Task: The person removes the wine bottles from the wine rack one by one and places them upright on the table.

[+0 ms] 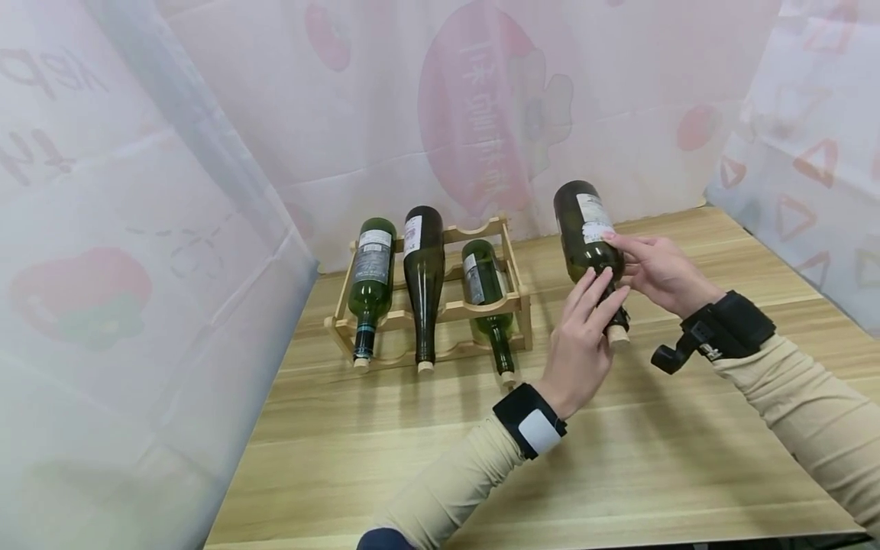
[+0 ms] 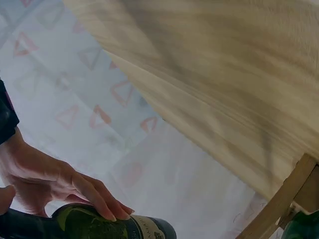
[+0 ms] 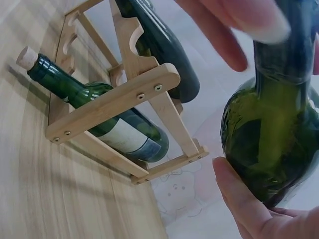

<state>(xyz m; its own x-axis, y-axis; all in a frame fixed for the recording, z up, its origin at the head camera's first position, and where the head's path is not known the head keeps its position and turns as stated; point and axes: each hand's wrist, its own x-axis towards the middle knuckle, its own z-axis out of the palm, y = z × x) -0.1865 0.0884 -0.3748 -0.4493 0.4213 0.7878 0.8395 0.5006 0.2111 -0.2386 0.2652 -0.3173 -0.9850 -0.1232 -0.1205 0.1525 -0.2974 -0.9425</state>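
Observation:
A dark green corked wine bottle (image 1: pixel 576 221) with a white label is held up right of the rack, tilted, its cork end pointing down toward the person. My left hand (image 1: pixel 577 351) grips it around the neck. At its shoulder and label, my right hand (image 1: pixel 663 271) holds the body with thumb and fingers. The left wrist view shows the right fingers lying along the bottle (image 2: pixel 94 221). Close up in the right wrist view, the green glass of the bottle (image 3: pixel 269 144) sits between fingers.
A two-tier wooden wine rack (image 1: pixel 520 317) stands on the wooden table (image 1: pixel 412 473). On its upper tier lie a green bottle (image 1: pixel 372 267) and a dark bottle (image 1: pixel 424 267). Another green bottle (image 1: pixel 486 283) lies lower at the right. Printed white curtains (image 1: pixel 385 99) surround the table.

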